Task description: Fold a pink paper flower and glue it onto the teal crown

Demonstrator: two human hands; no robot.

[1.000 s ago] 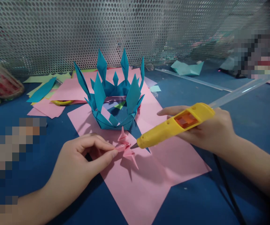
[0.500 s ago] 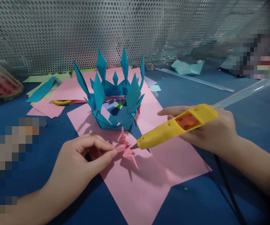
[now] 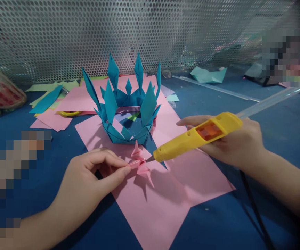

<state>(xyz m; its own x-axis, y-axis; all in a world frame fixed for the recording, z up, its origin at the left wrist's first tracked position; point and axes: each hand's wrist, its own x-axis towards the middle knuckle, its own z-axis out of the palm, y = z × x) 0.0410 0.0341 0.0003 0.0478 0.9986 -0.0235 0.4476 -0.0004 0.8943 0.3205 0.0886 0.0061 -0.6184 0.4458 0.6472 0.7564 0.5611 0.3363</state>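
Between thumb and fingers, my left hand [image 3: 95, 170] pinches a small folded pink paper piece [image 3: 142, 168] with pointed tips. My right hand [image 3: 233, 142] is wrapped round a yellow hot glue gun [image 3: 181, 144], with a clear glue stick [image 3: 277, 95] sticking out of its back end. The gun's metal nozzle meets the folded edge of the pink piece, or sits very close to it. Just behind both stands a blue folded-paper crown [image 3: 129, 135] with tall pointed spikes. Pink paper sheets [image 3: 162, 215] lie under the work. Some fingers of my right hand are hidden behind the gun.
A pale green folded paper [image 3: 208, 75] and a clear stick [image 3: 217, 89] lie at the back right. Paper scraps [image 3: 52, 119] and a yellow-handled tool [image 3: 69, 113] are at the left. A perforated metal panel [image 3: 87, 34] closes off the back. A black cord [image 3: 255, 215] trails at right.
The glue gun's body has lifted slightly, its nozzle shifting a little up along the pink piece's edge. My left hand and the crown have stayed nearly still.
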